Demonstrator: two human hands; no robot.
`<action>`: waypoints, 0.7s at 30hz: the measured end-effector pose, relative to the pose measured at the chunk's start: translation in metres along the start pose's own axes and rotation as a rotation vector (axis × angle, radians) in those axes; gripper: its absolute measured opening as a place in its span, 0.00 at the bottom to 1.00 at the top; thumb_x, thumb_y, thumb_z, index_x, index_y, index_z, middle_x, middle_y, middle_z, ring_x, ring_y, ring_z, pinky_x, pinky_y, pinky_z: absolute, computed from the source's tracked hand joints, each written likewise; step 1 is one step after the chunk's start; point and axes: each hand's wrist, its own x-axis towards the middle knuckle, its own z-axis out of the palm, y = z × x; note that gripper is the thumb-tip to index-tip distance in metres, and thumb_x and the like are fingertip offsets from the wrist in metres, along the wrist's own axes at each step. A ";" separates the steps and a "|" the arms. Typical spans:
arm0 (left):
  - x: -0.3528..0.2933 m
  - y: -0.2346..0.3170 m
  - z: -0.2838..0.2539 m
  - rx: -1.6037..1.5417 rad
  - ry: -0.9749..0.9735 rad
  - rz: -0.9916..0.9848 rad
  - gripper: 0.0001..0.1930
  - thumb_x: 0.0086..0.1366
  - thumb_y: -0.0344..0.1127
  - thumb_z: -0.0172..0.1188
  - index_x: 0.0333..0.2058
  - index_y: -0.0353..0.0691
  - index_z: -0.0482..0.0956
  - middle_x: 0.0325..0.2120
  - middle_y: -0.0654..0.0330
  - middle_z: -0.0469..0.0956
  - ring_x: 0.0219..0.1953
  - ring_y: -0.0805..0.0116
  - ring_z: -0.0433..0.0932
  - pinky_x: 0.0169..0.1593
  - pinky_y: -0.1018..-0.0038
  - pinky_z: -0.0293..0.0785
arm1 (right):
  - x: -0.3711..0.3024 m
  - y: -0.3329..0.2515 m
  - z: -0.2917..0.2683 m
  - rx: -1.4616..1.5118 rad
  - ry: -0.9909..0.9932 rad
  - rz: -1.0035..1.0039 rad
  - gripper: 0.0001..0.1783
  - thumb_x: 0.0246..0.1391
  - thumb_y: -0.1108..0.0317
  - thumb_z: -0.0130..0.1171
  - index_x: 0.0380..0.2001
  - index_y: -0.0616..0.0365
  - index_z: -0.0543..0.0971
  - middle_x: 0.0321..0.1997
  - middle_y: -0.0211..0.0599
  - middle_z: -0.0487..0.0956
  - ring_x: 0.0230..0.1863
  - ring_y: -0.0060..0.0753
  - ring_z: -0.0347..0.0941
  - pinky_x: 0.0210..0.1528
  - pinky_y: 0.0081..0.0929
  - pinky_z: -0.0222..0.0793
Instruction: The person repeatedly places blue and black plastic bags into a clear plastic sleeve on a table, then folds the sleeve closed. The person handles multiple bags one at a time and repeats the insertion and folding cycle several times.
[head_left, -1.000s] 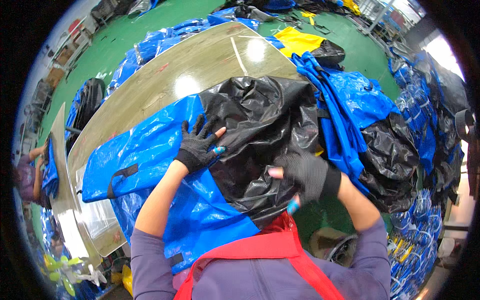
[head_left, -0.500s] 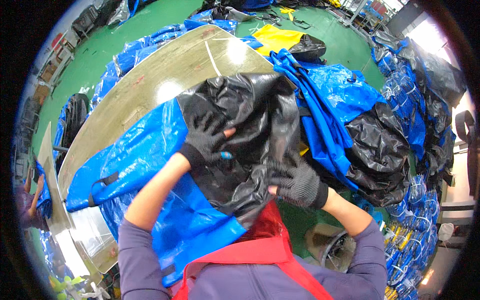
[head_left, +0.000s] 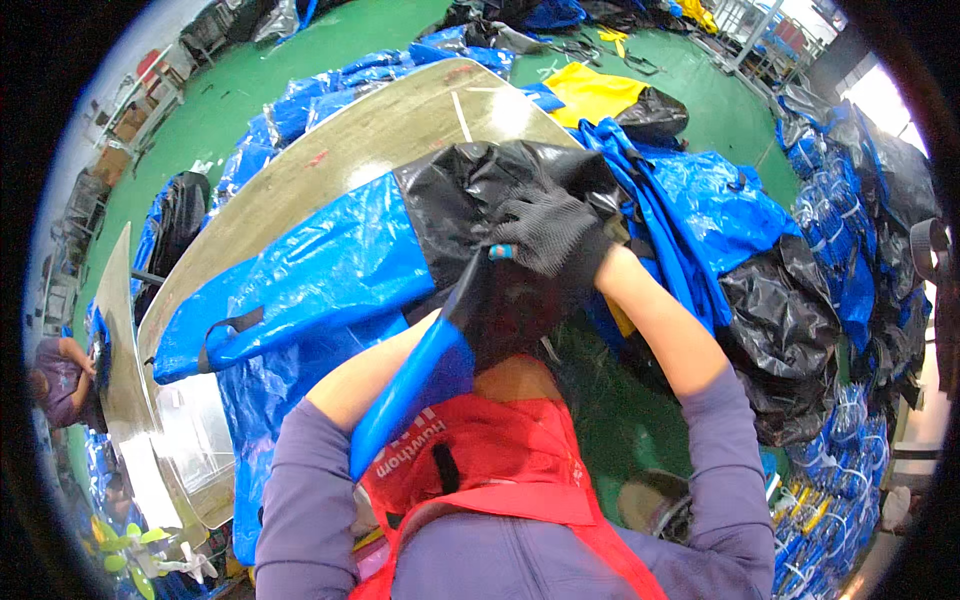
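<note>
A large blue-and-black tarpaulin bag (head_left: 330,245) lies across the table in front of me, with a black strap on its blue side. Its black end is crumpled, and my right hand (head_left: 550,230), in a grey-black ribbed glove, grips that end with curled fingers. A small blue band beside a bare fingertip shows at the glove's edge; whose finger it is I cannot tell. My left forearm (head_left: 375,365) runs under a raised flap (head_left: 415,390) of the bag, which hides my left hand. The flap hangs toward my red apron (head_left: 490,440).
The pale table (head_left: 370,125) has a curved far edge. More blue-and-black bags (head_left: 720,215) are heaped at right, with a yellow-and-black one (head_left: 600,95) beyond. Bundled blue packs (head_left: 840,450) line the right side. Another person (head_left: 65,375) is at far left; a fan (head_left: 130,550) stands lower left.
Both hands lay apart on the black part before. My right hand has moved up and left onto the bag; my left has gone under it, and the near edge is now lifted and folded.
</note>
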 end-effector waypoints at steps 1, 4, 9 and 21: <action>-0.015 -0.005 -0.013 -0.036 -0.030 -0.105 0.27 0.64 0.50 0.49 0.60 0.47 0.67 0.63 0.49 0.60 0.65 0.51 0.57 0.67 0.49 0.41 | 0.006 0.007 0.014 0.065 -0.183 0.070 0.21 0.57 0.47 0.48 0.49 0.37 0.79 0.48 0.46 0.79 0.49 0.53 0.74 0.55 0.47 0.65; -0.115 -0.036 -0.078 0.173 -0.203 -0.245 0.31 0.61 0.56 0.51 0.61 0.53 0.64 0.61 0.46 0.63 0.65 0.44 0.56 0.67 0.45 0.44 | 0.015 0.037 0.053 0.117 -0.496 0.258 0.25 0.56 0.40 0.47 0.51 0.33 0.78 0.50 0.42 0.79 0.50 0.52 0.74 0.54 0.47 0.67; -0.358 -0.036 -0.166 0.221 -0.413 -0.491 0.27 0.59 0.39 0.54 0.59 0.50 0.67 0.63 0.48 0.60 0.68 0.48 0.52 0.68 0.48 0.45 | -0.008 0.055 0.072 0.260 -0.457 0.334 0.26 0.59 0.42 0.47 0.49 0.46 0.80 0.49 0.45 0.79 0.50 0.52 0.75 0.56 0.40 0.67; -0.503 0.049 -0.126 -0.465 0.809 -1.560 0.23 0.63 0.51 0.59 0.42 0.33 0.76 0.31 0.61 0.75 0.34 0.73 0.71 0.41 0.73 0.69 | -0.014 0.051 0.070 0.288 -0.393 0.470 0.24 0.57 0.46 0.54 0.46 0.52 0.81 0.46 0.46 0.80 0.50 0.48 0.75 0.54 0.35 0.69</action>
